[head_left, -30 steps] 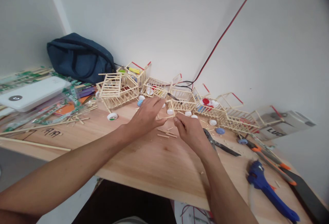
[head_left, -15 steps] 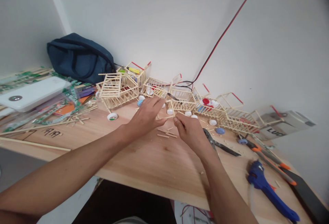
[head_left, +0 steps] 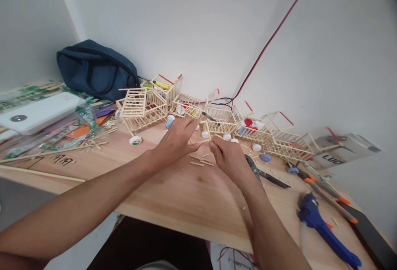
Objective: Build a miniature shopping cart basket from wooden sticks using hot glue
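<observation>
Near the middle of the wooden table, my left hand [head_left: 177,137] is curved around a small frame of thin wooden sticks [head_left: 201,141], with its thumb along the lower edge. My right hand [head_left: 228,154] is closed, its thumb and finger pinching the right end of the same frame. The fingers hide part of the frame. Just behind my hands stands a row of small stick-built carts with bottle-cap wheels; one cart [head_left: 221,127] is directly behind my right hand. A few short cut sticks [head_left: 201,161] lie between my wrists.
A stick cart [head_left: 142,113] stands left of my hands, by a blue bag [head_left: 97,69]. A white power bank [head_left: 41,113] lies far left. Black-handled cutters [head_left: 266,175], orange-handled pliers [head_left: 328,195] and a blue glue gun [head_left: 325,228] lie at right.
</observation>
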Available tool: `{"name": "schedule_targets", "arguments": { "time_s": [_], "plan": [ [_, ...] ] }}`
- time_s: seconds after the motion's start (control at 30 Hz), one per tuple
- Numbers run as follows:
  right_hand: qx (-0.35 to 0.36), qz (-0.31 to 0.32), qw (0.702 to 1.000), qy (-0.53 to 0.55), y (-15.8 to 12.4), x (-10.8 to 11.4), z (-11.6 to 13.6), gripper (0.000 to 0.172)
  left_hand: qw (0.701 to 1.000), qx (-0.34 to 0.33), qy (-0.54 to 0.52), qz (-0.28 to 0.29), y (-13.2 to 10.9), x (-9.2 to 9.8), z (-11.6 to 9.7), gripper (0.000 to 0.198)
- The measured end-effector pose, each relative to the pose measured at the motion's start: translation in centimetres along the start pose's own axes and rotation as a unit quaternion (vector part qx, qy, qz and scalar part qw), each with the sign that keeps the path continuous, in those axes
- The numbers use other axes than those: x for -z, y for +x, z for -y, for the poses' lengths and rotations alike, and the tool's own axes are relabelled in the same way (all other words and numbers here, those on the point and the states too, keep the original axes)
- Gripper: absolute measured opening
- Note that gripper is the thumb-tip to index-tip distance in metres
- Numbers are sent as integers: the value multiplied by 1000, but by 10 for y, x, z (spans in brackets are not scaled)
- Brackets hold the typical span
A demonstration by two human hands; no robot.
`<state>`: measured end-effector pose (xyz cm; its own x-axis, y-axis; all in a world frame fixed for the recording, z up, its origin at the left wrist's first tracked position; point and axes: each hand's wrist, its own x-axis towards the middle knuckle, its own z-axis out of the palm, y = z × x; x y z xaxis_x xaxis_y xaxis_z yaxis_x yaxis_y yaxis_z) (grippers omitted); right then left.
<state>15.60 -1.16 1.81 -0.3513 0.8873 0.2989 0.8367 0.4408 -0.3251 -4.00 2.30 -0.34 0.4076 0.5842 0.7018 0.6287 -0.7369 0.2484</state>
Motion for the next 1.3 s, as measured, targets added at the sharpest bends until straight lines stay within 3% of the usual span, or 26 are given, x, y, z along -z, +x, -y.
{"name": "schedule_targets", "arguments": {
  "time_s": [0.7, 1.3],
  "plan": [
    [3, 2, 1000, -15, 1, 0, 0, 25, 1000, 4, 3, -1, -1, 0, 0, 47],
    [9, 1, 999, -34, 1, -1, -2, 25, 999, -6, -6, -36, -1, -7, 3, 47]
  ]
}}
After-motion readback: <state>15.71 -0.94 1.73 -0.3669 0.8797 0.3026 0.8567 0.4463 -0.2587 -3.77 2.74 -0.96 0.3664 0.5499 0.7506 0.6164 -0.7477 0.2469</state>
